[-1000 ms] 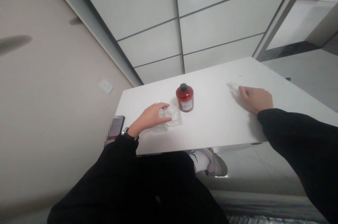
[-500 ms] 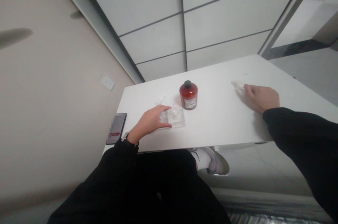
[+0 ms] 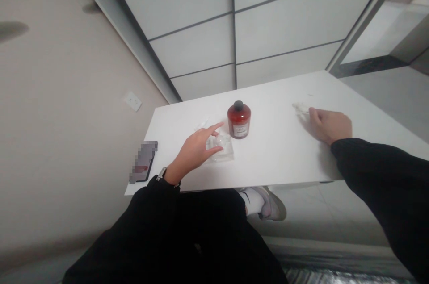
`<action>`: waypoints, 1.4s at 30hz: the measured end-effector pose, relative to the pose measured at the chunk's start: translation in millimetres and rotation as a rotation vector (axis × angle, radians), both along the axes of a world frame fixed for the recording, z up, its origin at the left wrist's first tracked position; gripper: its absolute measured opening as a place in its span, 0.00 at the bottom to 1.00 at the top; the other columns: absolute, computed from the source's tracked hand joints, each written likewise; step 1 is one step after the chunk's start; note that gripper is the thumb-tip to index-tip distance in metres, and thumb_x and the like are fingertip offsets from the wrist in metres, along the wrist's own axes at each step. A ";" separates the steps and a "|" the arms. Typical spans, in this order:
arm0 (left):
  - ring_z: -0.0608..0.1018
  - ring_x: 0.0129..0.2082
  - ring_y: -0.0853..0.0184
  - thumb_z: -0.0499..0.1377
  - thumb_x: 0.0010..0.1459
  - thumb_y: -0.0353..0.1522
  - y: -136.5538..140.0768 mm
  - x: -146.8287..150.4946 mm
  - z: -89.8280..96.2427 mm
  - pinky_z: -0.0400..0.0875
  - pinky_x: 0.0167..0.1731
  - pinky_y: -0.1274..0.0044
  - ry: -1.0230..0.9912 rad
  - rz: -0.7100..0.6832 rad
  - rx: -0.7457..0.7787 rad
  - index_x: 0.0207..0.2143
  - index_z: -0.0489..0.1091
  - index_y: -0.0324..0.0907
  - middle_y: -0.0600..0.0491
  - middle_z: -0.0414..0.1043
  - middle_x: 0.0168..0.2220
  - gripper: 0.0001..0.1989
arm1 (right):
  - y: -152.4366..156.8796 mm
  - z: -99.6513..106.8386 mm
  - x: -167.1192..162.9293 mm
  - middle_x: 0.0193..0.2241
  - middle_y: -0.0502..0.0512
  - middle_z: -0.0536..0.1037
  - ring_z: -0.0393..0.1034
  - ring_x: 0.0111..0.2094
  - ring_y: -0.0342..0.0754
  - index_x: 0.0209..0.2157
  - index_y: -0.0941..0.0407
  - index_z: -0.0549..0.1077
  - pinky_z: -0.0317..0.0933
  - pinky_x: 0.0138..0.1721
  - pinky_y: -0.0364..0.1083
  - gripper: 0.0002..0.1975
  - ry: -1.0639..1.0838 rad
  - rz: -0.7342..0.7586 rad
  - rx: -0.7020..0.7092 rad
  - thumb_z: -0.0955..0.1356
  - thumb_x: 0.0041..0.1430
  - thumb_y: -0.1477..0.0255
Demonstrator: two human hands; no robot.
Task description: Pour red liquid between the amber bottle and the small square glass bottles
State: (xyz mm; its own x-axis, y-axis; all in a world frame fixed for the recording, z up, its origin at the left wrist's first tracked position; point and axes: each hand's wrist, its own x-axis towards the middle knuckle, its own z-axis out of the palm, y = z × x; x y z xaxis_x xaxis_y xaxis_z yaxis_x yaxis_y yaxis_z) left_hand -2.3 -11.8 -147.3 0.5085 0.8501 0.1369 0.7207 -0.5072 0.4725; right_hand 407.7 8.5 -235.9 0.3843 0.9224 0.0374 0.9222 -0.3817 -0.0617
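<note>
My left hand (image 3: 194,148) hovers over a clear, square plastic or glass container (image 3: 225,152), thumb and fingers spread apart. The hand hides part of its left side. Just beyond the container stands a red bottle (image 3: 239,119) with a black cap and a pale label. At the right of the table, the fingers of my right hand (image 3: 331,124) pinch the edge of a small, whitish, crumpled piece (image 3: 300,108). Whether it is tissue or thin plastic I cannot tell.
A thin clear piece (image 3: 201,124) lies behind my left hand on the white table (image 3: 275,154). A phone (image 3: 145,161) rests at the left edge, near the wall with a socket (image 3: 133,101). White panelled doors (image 3: 201,60) stand behind the table.
My left hand has lifted off the clear container, its fingers now spread above it. My right hand stays on the whitish piece. The view has shifted slightly.
</note>
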 end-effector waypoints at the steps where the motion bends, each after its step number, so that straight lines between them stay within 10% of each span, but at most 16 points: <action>1: 0.83 0.51 0.57 0.71 0.60 0.33 0.1 1.7 -0.1 0.74 0.56 0.65 -0.004 0.013 0.012 0.63 0.72 0.52 0.52 0.83 0.49 0.30 | 0.1 -0.7 0.2 0.43 0.72 0.85 0.79 0.42 0.59 0.48 0.62 0.83 0.50 0.33 0.49 0.32 -0.001 -0.001 0.006 0.52 0.76 0.62; 9: 0.83 0.48 0.58 0.69 0.64 0.36 -5.6 3.5 14.8 0.76 0.53 0.67 -0.168 0.036 0.194 0.51 0.79 0.46 0.50 0.84 0.47 0.13 | 0.6 -1.7 1.3 0.44 0.72 0.85 0.79 0.43 0.60 0.50 0.62 0.83 0.50 0.33 0.49 0.32 0.014 -0.008 0.013 0.52 0.76 0.62; 42: 0.80 0.58 0.57 0.68 0.62 0.33 -11.7 0.9 41.4 0.67 0.66 0.61 -0.208 0.115 0.160 0.66 0.68 0.47 0.51 0.82 0.49 0.30 | -2.7 10.0 -5.7 0.47 0.73 0.84 0.77 0.43 0.57 0.52 0.62 0.82 0.50 0.35 0.49 0.30 0.062 -0.028 -0.027 0.53 0.77 0.63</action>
